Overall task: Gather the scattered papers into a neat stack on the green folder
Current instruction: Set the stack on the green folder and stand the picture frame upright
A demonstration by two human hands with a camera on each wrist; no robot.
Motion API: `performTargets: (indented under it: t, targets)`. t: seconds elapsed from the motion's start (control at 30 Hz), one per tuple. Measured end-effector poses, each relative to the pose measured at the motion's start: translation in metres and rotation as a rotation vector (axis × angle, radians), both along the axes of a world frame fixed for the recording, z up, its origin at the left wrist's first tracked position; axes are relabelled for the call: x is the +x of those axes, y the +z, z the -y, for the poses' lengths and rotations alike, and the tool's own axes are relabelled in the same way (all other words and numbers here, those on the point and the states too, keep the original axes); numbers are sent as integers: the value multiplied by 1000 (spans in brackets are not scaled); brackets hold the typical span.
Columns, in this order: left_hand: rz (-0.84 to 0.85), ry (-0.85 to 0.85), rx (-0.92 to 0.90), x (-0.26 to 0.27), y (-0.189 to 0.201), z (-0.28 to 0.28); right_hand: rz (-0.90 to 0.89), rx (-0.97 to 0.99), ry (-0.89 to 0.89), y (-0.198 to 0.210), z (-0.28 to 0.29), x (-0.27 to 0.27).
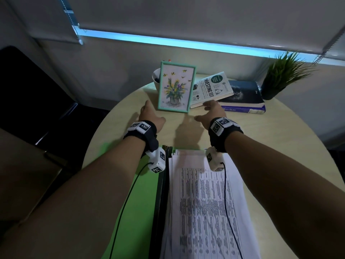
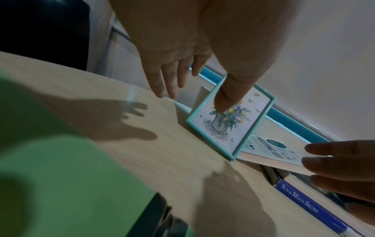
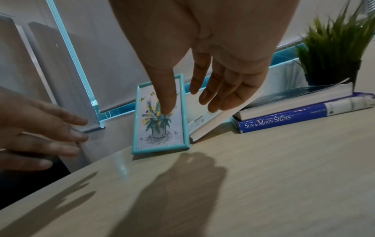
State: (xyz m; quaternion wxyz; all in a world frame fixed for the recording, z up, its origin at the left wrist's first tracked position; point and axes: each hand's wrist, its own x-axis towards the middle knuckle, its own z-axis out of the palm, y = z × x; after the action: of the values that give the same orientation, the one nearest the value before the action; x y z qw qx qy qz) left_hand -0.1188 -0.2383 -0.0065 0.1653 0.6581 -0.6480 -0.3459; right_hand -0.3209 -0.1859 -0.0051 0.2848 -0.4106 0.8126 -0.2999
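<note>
A stack of printed papers (image 1: 201,202) lies on the open green folder (image 1: 141,199) near the table's front edge, its sheets slightly fanned at the top. Both hands are held out over the bare tabletop beyond the stack, holding nothing. My left hand (image 1: 149,114) hovers with fingers straight just left of a turquoise picture frame (image 1: 176,86). My right hand (image 1: 211,113) is spread flat to the frame's right, its fingers near a white book (image 1: 212,88). In the wrist views the left fingers (image 2: 168,80) and right fingers (image 3: 221,89) are extended above the table.
Behind the frame stands a white cup (image 1: 155,79). The white book leans on a dark book and a blue book (image 1: 242,108). A potted plant (image 1: 281,75) stands at the back right. The round table (image 1: 270,139) ends at a wall with a window blind.
</note>
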Motion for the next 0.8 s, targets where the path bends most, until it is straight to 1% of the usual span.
performTargets:
  t: [0.2,0.3,0.37,0.43,0.5,0.63,0.67,0.73,0.8]
  targets:
    - [52,21,66,20,-4,-37,4,30,6,3,-43,-4]
    - [168,41,166,43,-13,-60,37,144,31,-2,-76,-10]
    - [222,16,187,52,-15,-76,28,243,59,-3,-99,-14]
    - [183,-10,166,54,-18,-94,3,307,67,-3,-123,-17]
    - [134,-25,141,54,-17,-116,-15,329,40,-6,-149,-17]
    - [149,-52,114,59,-16,-157,-73,382,-29,-20,-209,-16]
    - [184,-35,98,69,-18,-165,-50,392,-53,-26,-225,-15]
    - [336,47,65,99,-23,-177,-7,394,-114,-36,-252,-16]
    - [479,160,152,136,-30,-190,0,406,-166,-43,-275,-18]
